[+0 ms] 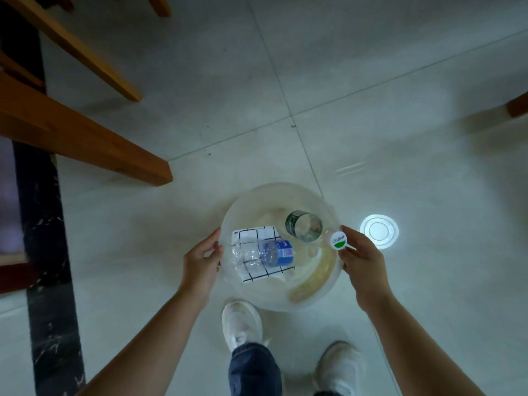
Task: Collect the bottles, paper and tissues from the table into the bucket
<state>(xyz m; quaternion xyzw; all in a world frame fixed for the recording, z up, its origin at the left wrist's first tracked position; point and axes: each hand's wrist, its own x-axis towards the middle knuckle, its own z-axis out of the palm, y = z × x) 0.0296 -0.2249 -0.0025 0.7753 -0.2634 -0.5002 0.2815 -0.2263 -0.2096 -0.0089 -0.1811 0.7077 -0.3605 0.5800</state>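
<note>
While both arms reach down, left hand point(201, 260) and right hand point(362, 260) fingers clasp the bucket point(308, 292) rim.

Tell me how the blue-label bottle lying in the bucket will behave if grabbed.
The blue-label bottle looks clear and crumpled, so it is probably empty, light and soft under a squeeze. Lying on its side on the checked paper, it may roll or slide.

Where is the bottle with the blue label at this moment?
In the head view, the bottle with the blue label lies on its side inside the bucket, on the checked paper, nearer the left hand.
</note>
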